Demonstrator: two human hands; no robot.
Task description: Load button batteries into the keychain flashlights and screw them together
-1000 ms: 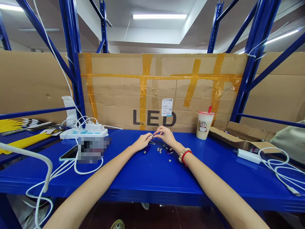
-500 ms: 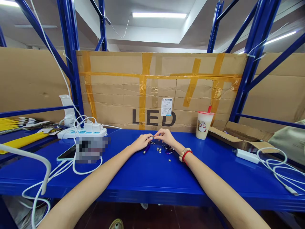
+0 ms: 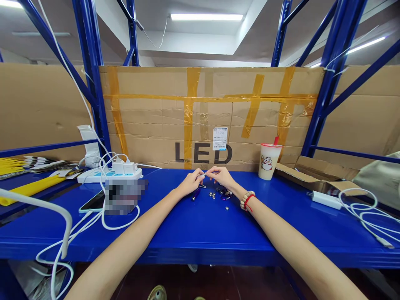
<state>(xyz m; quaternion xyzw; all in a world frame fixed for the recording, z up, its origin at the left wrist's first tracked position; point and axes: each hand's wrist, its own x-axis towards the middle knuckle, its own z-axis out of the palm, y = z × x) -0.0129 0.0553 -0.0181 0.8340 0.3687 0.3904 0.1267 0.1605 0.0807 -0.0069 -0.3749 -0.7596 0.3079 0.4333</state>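
Observation:
My left hand (image 3: 191, 182) and my right hand (image 3: 222, 176) meet fingertip to fingertip over the blue shelf (image 3: 193, 225), pinching a small silvery part (image 3: 204, 174) between them. Just under the hands lie a small purple cylinder (image 3: 196, 193), several silver button cells (image 3: 213, 194) and a dark purple piece (image 3: 224, 196). One more button cell (image 3: 227, 207) lies apart, close to my right wrist, which wears a bead bracelet (image 3: 246, 199). The held part is too small to make out in detail.
A taped cardboard sheet marked LED (image 3: 203, 121) stands behind. At left sit a white power strip (image 3: 109, 174), a phone (image 3: 92, 203) and looping white cables (image 3: 62, 233). A drink cup (image 3: 268, 161), an open cardboard box (image 3: 315, 175) and a white charger (image 3: 325, 199) are at right.
My hands stay joined on the small part, shifting only slightly. The head camera has drifted a little, so the scene sits a bit differently in view.

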